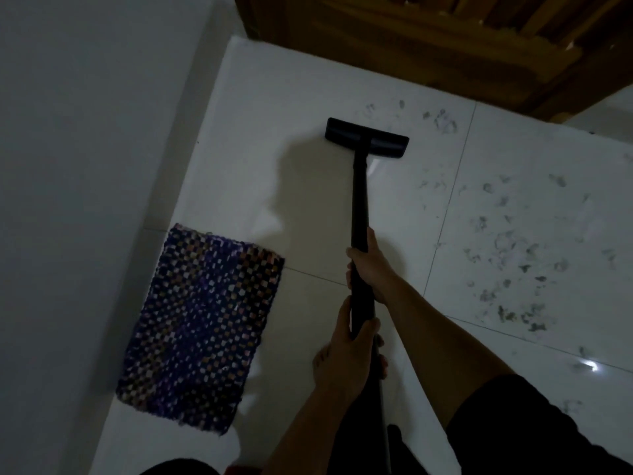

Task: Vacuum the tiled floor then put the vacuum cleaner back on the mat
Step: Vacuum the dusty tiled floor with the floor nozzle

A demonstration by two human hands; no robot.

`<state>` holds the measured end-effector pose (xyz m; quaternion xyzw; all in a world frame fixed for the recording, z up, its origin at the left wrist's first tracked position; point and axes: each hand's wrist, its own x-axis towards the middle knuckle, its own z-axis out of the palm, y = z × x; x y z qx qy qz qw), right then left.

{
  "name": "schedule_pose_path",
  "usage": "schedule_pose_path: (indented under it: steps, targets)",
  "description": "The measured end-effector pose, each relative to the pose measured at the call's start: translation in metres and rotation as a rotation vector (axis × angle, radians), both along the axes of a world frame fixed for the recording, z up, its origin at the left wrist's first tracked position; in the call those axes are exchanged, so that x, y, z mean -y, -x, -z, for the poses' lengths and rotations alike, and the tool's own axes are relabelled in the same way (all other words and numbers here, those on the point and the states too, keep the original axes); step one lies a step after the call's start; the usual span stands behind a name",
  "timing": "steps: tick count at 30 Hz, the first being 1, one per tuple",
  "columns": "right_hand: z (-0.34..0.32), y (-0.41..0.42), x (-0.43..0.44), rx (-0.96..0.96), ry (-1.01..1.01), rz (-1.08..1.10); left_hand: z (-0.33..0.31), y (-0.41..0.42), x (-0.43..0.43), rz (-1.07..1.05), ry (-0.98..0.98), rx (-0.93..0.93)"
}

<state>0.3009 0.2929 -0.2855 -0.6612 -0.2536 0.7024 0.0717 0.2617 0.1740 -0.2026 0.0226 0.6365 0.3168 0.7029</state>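
Head-worn view, steeply down, tiled floor [308,80] near

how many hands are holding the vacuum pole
2. The right hand grips the vacuum pole further out, toward the floor head; the left hand grips it just behind, closer to the body.

Plain grey wall [85,132] filling the left side of the view, meeting at the far corner a brown wooden structure [428,39] of stepped boards that spans the top edge toward the right.
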Motion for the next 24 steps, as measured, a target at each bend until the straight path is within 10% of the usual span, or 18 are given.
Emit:
schedule_pose_path:
  steps: [24]
  targets:
    - [0.008, 0.001, -0.094, 0.061, -0.003, -0.08, -0.001, -0.006, -0.096, 0.051, -0.01, -0.089]
